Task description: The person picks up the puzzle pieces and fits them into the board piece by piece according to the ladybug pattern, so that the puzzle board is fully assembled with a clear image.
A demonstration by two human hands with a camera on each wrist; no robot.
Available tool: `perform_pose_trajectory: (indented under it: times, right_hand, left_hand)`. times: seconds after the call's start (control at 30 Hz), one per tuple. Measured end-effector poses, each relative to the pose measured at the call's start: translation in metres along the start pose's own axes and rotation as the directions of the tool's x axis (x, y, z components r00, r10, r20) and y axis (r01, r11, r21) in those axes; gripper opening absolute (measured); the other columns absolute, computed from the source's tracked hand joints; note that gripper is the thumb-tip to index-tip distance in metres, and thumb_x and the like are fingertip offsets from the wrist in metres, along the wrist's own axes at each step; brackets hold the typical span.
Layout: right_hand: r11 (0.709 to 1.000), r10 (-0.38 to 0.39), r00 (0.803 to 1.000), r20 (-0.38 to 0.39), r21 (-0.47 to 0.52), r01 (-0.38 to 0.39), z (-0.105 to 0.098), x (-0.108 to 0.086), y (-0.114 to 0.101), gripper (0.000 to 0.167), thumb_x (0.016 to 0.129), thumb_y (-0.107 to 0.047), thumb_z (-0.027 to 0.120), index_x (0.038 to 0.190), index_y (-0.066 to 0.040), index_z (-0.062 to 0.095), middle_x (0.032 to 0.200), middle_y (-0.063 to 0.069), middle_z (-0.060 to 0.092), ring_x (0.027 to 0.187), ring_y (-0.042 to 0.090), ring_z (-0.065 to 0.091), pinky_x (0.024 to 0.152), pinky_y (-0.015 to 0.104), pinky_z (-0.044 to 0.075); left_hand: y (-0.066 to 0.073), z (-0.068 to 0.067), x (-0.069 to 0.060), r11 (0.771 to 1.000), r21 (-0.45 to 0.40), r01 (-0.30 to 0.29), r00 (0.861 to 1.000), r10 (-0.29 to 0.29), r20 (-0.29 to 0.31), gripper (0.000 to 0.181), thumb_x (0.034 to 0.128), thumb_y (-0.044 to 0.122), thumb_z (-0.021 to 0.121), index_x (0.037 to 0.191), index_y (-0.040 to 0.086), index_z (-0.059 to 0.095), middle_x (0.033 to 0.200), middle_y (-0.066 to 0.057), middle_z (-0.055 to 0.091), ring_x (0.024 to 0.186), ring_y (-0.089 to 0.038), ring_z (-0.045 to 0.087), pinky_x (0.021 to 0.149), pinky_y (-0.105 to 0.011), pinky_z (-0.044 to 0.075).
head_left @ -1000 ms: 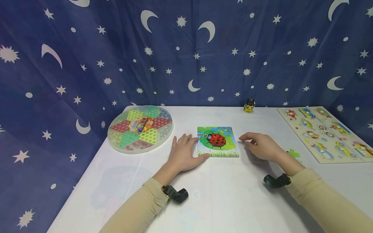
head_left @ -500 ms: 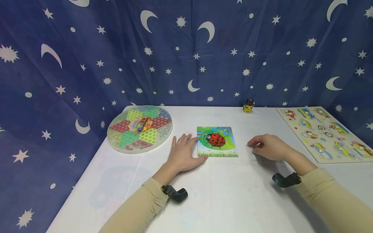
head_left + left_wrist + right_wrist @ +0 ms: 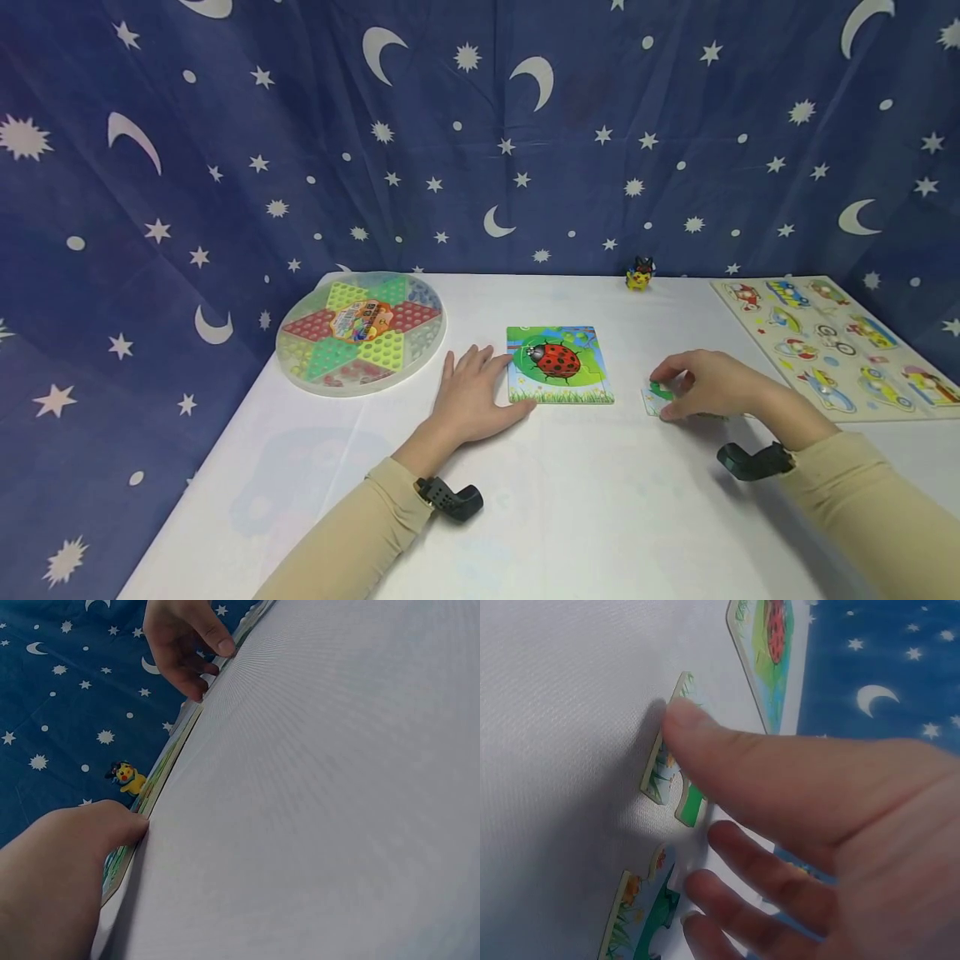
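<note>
A square ladybug jigsaw puzzle point(image 3: 561, 365) lies flat on the white table. My left hand point(image 3: 471, 404) rests at its left side with fingers spread, the index at the left edge and the thumb along the near edge. To the right, my right hand point(image 3: 708, 387) pinches a loose puzzle piece point(image 3: 655, 400) between thumb and index finger. In the right wrist view the thumb lies over this piece point(image 3: 660, 769), which has grass and green printing. A second loose piece point(image 3: 641, 911) lies beside it under the curled fingers. The palm hides part of both from above.
At the left stands a round Chinese checkers board point(image 3: 362, 333). A wooden vehicle puzzle board point(image 3: 840, 346) lies at the right. A small yellow figurine point(image 3: 640, 273) stands at the table's back edge, before a blue star-and-moon curtain point(image 3: 450, 167).
My right hand has moved right, away from the ladybug puzzle, to the loose pieces, and its thumb and index finger have come onto one. The left hand has stayed in place.
</note>
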State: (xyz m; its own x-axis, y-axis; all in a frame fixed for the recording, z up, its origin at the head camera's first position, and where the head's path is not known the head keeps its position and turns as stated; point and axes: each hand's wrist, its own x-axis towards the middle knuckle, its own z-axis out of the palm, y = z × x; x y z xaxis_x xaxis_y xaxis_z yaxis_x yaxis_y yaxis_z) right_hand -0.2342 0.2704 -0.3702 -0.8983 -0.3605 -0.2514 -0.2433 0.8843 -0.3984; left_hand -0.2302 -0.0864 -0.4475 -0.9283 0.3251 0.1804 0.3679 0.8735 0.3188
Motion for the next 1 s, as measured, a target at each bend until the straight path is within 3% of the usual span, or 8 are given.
perform_pose_trajectory:
  times: [0.47, 0.7, 1.0]
  right_hand:
    - [0.999, 0.003, 1.000, -0.002, 0.035, -0.003, 0.003, 0.009, -0.003, 0.051, 0.072, -0.026, 0.095, 0.108, -0.007, 0.063, 0.102, 0.003, 0.064, 0.089, 0.022, 0.058, 0.079, 0.040, 0.051]
    - [0.996, -0.048, 0.998, -0.035, 0.069, 0.050, 0.011, 0.012, -0.012, 0.064, 0.076, -0.021, 0.092, 0.132, -0.013, 0.063, 0.107, 0.005, 0.066, 0.086, 0.019, 0.063, 0.071, 0.035, 0.051]
    - [0.995, -0.064, 0.997, -0.050, 0.072, 0.067, 0.015, 0.022, -0.022, 0.044, 0.080, -0.015, 0.089, 0.119, -0.017, 0.070, 0.107, 0.008, 0.065, 0.084, 0.018, 0.065, 0.069, 0.034, 0.053]
  left_hand:
    - [0.000, -0.001, 0.000, 1.000, -0.013, 0.001, 1.000, 0.000, 0.005, 0.083, 0.0876, 0.071, 0.060, 0.153, 0.020, 0.050, 0.159, -0.013, 0.040, 0.150, -0.036, 0.028, 0.122, -0.062, 0.008]
    - [0.000, -0.001, -0.001, 1.000, -0.007, 0.005, 1.000, -0.005, 0.017, 0.083, 0.0881, 0.071, 0.059, 0.153, 0.020, 0.050, 0.159, -0.013, 0.040, 0.150, -0.036, 0.028, 0.122, -0.062, 0.007]
    - [0.000, 0.000, 0.000, 1.000, -0.010, 0.004, 1.000, -0.004, 0.010, 0.083, 0.0877, 0.071, 0.059, 0.153, 0.021, 0.050, 0.159, -0.012, 0.040, 0.151, -0.036, 0.028, 0.122, -0.061, 0.007]
